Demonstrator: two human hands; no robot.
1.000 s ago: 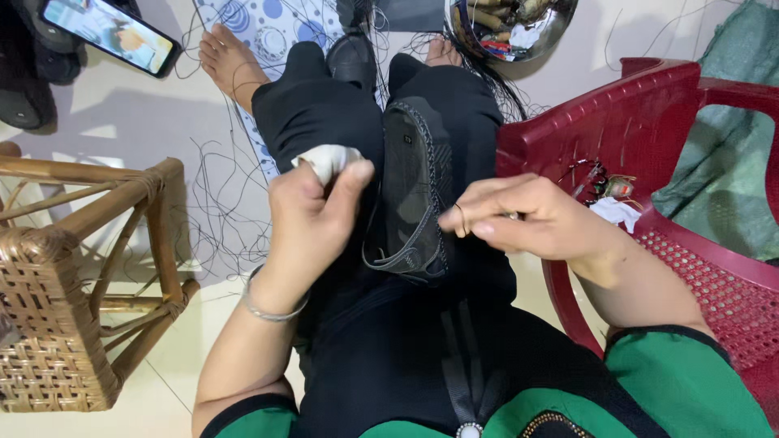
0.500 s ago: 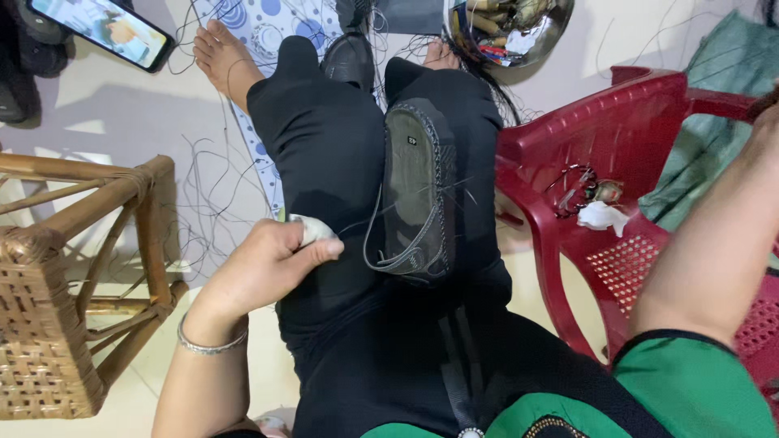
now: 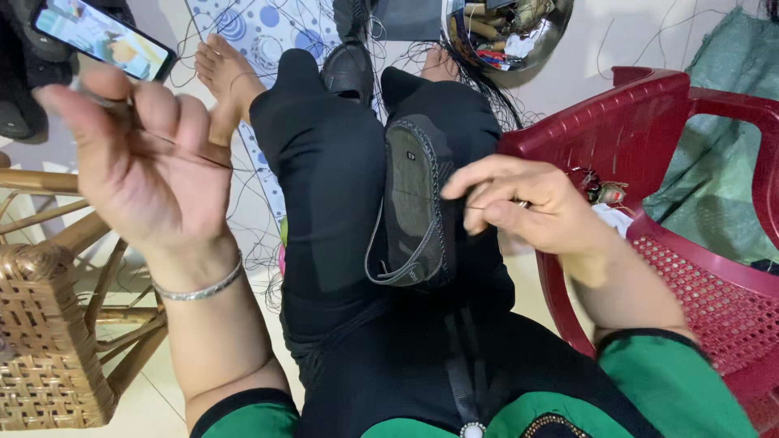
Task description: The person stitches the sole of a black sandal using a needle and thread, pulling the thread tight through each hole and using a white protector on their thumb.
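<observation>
Our left hand [image 3: 150,154] is now raised high, away from the lap where it sat half a second ago, fingers pinched on a thin dark thread [image 3: 188,151]. Our right hand [image 3: 531,207] has returned into view, pinching a small tool beside the black shoe upper [image 3: 414,207] resting on our right thigh.

Two hands: left hand [image 3: 150,158], right hand [image 3: 527,207]. One shoe sole [image 3: 414,207], one phone [image 3: 101,36], one steel bowl [image 3: 511,28], one red plastic chair [image 3: 690,203], one cane stool [image 3: 49,324].
</observation>
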